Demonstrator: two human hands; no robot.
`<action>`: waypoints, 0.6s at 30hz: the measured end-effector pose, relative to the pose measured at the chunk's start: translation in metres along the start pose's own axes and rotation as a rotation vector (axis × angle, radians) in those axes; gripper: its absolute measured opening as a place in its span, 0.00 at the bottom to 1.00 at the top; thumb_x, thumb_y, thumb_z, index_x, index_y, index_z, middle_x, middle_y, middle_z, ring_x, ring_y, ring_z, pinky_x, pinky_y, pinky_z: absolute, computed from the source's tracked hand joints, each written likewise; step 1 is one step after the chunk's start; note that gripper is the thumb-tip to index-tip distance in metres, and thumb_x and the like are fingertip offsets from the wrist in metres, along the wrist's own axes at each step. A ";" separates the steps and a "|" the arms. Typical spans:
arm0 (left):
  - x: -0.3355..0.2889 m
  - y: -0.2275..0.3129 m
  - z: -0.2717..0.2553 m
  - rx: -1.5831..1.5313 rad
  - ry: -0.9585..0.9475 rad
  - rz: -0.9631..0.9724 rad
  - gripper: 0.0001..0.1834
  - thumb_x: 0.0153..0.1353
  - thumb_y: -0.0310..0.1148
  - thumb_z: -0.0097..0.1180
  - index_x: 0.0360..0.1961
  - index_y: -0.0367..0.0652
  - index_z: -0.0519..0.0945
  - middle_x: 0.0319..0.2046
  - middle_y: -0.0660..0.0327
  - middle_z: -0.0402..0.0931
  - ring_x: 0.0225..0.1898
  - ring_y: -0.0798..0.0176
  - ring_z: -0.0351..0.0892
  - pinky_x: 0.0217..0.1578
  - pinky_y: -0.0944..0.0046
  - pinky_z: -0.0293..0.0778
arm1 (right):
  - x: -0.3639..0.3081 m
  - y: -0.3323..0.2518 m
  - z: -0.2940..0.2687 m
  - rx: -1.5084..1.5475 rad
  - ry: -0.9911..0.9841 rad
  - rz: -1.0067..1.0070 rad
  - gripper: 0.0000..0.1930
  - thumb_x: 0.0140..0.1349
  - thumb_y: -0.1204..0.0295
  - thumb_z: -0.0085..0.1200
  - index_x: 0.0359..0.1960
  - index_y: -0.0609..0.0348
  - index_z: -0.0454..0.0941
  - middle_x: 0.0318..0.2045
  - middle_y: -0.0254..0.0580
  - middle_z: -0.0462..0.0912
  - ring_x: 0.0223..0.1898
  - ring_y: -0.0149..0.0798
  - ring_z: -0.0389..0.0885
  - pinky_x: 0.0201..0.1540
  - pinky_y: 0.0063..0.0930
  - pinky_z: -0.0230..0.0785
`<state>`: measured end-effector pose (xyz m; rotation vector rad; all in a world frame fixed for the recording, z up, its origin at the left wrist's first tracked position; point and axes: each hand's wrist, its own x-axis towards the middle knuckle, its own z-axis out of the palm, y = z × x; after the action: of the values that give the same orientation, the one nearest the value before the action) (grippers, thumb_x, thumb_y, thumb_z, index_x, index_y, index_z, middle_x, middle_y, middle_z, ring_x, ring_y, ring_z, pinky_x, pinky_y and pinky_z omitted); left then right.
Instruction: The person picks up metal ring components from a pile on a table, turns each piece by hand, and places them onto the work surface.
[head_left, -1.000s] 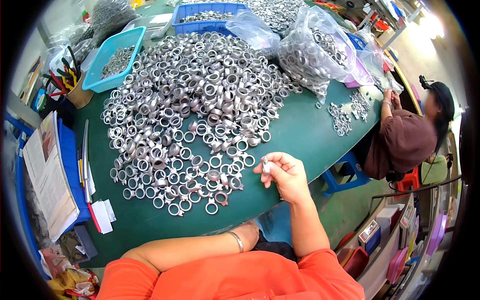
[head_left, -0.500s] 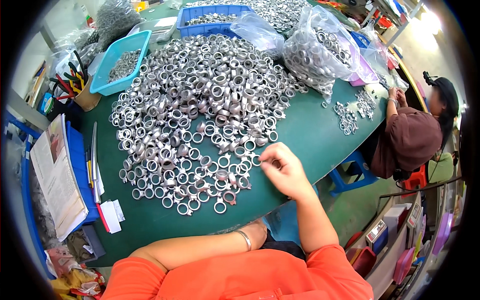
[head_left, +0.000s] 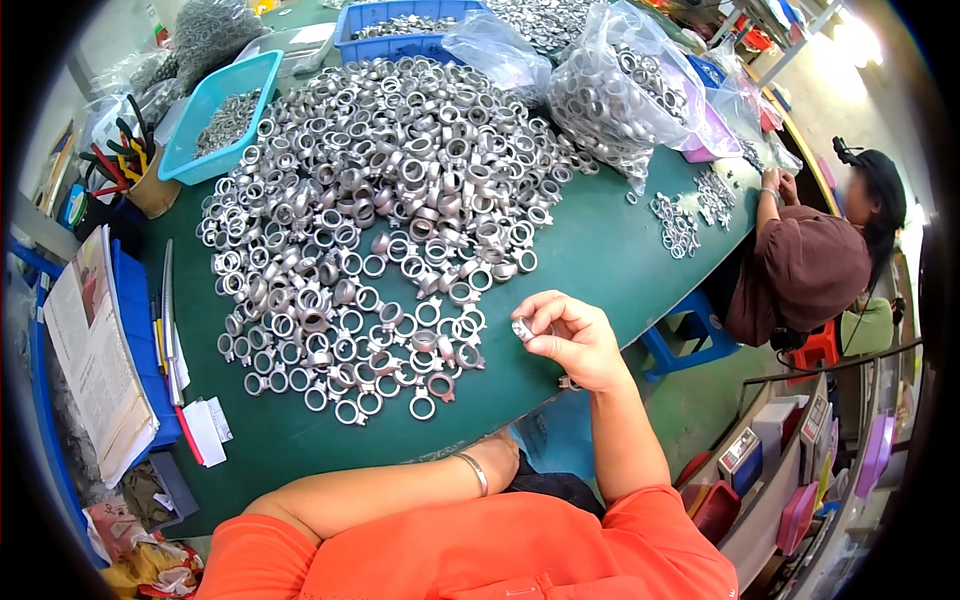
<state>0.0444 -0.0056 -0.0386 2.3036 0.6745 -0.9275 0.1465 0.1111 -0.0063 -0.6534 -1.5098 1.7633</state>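
My right hand [head_left: 580,345] is raised over the near right edge of the table, pinching a small metal ring [head_left: 521,328] between thumb and fingertips. To its left spreads a big heap of grey metal rings [head_left: 400,170], many with small lugs; the nearer ones lie in a loose single layer. My left hand [head_left: 497,462] rests at the table's front edge with a metal bangle on the wrist. Its fingers drop out of sight below the edge, beside a blue plastic bag [head_left: 555,440]. Another ring partly shows under my right wrist.
A turquoise bin [head_left: 180,160] and a blue bin [head_left: 350,45] of metal parts stand behind the heap, with a clear bag [head_left: 610,110] of rings to the right. A co-worker [head_left: 800,260] sits at right by small ring piles. Pliers and papers lie at left.
My right hand has come away from the heap's right edge, now with a ring in its fingers. My left hand stays low at the table edge. The whole view has shifted slightly.
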 end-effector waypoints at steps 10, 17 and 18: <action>0.002 0.000 0.011 0.055 0.088 0.003 0.20 0.56 0.29 0.36 0.47 0.27 0.68 0.51 0.43 0.63 0.57 0.46 0.57 0.56 0.56 0.56 | -0.006 -0.015 -0.007 -0.617 -0.160 0.015 0.12 0.45 0.89 0.48 0.31 0.60 0.73 0.40 0.41 0.74 0.42 0.37 0.71 0.45 0.28 0.64; 0.010 0.002 0.021 -0.042 0.175 -0.019 0.19 0.56 0.29 0.36 0.44 0.26 0.69 0.47 0.41 0.65 0.53 0.46 0.61 0.54 0.54 0.57 | 0.019 -0.010 0.030 -0.935 -0.097 -0.215 0.05 0.47 0.76 0.55 0.28 0.55 0.75 0.28 0.37 0.74 0.34 0.41 0.71 0.37 0.31 0.62; 0.010 0.002 0.020 -0.038 0.168 -0.018 0.20 0.55 0.29 0.37 0.45 0.25 0.68 0.48 0.40 0.64 0.53 0.45 0.61 0.55 0.54 0.57 | 0.023 -0.007 0.038 -1.032 -0.037 -0.225 0.06 0.47 0.72 0.57 0.28 0.54 0.76 0.27 0.36 0.73 0.32 0.41 0.70 0.35 0.31 0.61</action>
<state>0.0428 -0.0183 -0.0576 2.3632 0.7768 -0.7288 0.1044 0.1058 0.0089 -0.8708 -2.3859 0.7314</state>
